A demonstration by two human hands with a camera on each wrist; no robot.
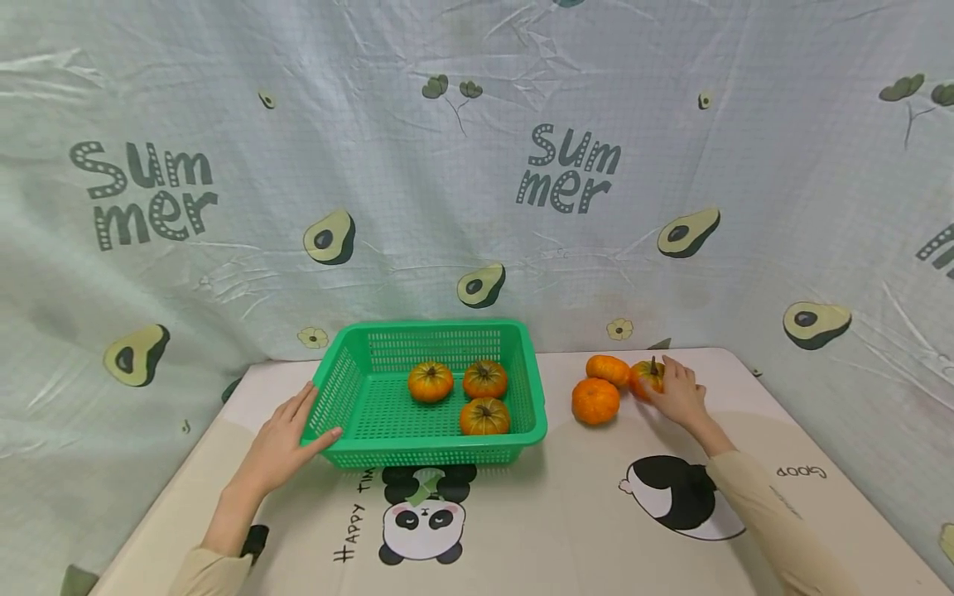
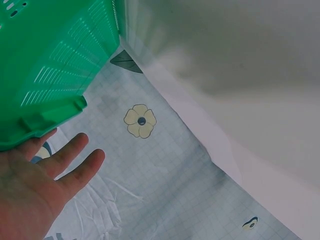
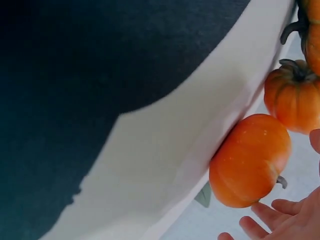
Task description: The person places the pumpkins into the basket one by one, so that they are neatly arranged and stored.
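Note:
A green plastic basket (image 1: 440,443) with slotted walls holds three small orange-and-green pumpkins (image 1: 431,382). My left hand (image 1: 277,443) rests at the basket's left front corner, thumb by the front rim and fingers spread along the left side. The left wrist view shows those fingers extended beside the green wall (image 2: 65,70). Out to the right, my right hand (image 1: 680,396) is at an orange pumpkin (image 1: 647,378) with a green stem. In the right wrist view, loosely bent fingertips (image 3: 265,215) reach the edge of a pumpkin (image 3: 250,160); no closed grip shows.
Two orange pumpkins, one in front (image 1: 595,401) and one behind (image 1: 607,370), lie left of my right hand. The table (image 1: 551,513) carries panda drawings and lettering. A pale patterned cloth (image 1: 417,207) hangs behind the table's back edge.

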